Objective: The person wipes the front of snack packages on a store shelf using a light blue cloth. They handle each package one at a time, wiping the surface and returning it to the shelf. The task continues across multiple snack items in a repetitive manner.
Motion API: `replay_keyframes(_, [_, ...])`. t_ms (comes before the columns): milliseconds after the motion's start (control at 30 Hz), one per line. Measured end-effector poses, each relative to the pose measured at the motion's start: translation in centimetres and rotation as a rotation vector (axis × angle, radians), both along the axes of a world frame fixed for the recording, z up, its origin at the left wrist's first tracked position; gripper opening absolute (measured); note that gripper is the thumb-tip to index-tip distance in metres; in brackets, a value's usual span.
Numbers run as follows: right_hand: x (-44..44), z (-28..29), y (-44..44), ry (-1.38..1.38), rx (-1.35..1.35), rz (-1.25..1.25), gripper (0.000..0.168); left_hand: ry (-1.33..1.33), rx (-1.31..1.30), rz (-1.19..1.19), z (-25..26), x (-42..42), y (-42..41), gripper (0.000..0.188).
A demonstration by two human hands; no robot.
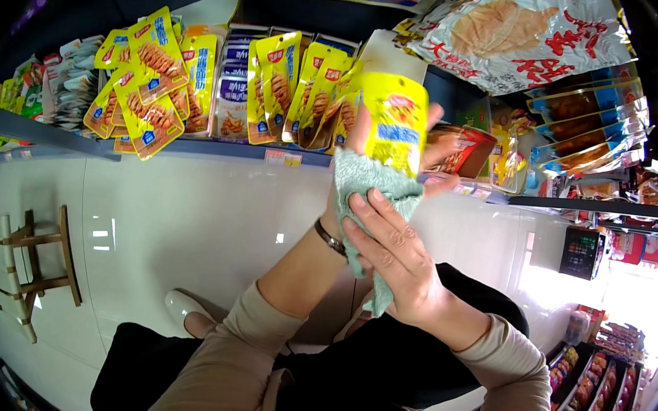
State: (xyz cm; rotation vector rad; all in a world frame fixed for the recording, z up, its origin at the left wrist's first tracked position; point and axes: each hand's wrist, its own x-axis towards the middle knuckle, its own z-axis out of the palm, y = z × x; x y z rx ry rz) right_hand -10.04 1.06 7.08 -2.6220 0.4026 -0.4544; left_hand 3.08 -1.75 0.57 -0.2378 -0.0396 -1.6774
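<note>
Before the shelf, my left hand [438, 151] lies palm up beneath a yellow snack pouch [395, 122], its fingers spread to the right and a dark band on the wrist. A pale green cloth [368, 179] covers the pouch's lower end and hangs down below it. My right hand [391, 242] presses on the cloth from above, fingers close together and touching it. Part of my left palm is hidden by pouch and cloth. Behind, yellow snack pouches [275, 85] stand in a row on the shelf, and more pouches [149, 84] lie in a loose pile farther left.
The shelf edge [220, 149] runs across in front of me. A large white snack bag [521, 39] lies at the upper right. On the tiled floor [183, 214], a folding stool [27, 270] stands at the left. Another rack of packets [591, 401] is at the lower right.
</note>
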Motion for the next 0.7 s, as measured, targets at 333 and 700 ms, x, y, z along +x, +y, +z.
replay_keyframes(333, [0.3,3.4,-5.8,-0.124,-0.257,-0.425,0.045,0.344,-0.157,-0.085,1.5,-6.3,2.3,0.052])
replay_keyframes(700, [-0.4,2.2,-6.6,-0.175,-0.221,-0.55,0.047,0.193,0.028,-0.203,-0.1,-3.9,2.4,0.042])
